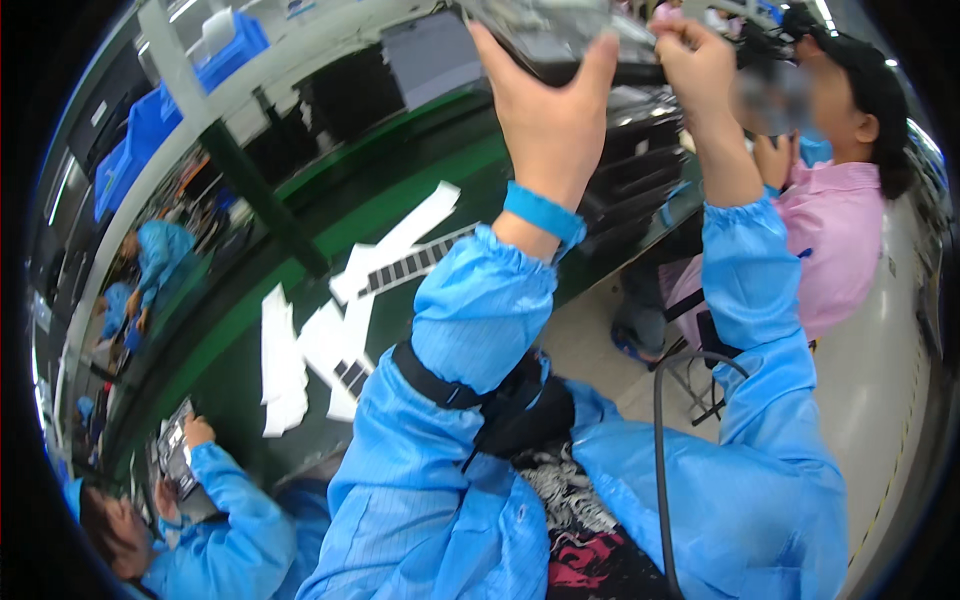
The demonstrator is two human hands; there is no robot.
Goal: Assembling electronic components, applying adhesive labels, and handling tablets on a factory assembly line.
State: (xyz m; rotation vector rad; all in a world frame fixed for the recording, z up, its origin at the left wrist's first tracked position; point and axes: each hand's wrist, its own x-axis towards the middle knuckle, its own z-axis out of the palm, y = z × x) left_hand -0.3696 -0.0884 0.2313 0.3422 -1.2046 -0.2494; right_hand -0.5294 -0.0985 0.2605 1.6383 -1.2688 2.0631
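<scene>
Far to the left, blue bins (232, 52) sit along a rack, and below them people in blue (163, 250) work at another line. At the lower left a co-worker in blue (225, 520) holds a flat device (178, 458), one hand at its right side and the other under its lower end. Next comes the green bench (230, 350), with a dark green post (262, 195) rising at its far side. White strips (284, 370) lie loosely on it, some overlapping; one patterned strip (415, 262) carries a row of dark rectangles. Beyond, a grey panel (430, 60) stands near the upper edge.

Right of that, the left hand (553, 125) is raised, thumb and a finger spread wide against the near edge of a shiny piece (565, 30). This piece has a dark rim and sits at the top, cut off by the view; how firmly the hand grips it I cannot tell. A blue band (540, 215) circles the left wrist. Under the piece lie black parts (630, 190), stacked.

The right hand (697, 70) is at the piece's right end, fingers bent toward the thumb; whether they pinch it is unclear. Further right, a co-worker in pink (825, 250) sits close by.
</scene>
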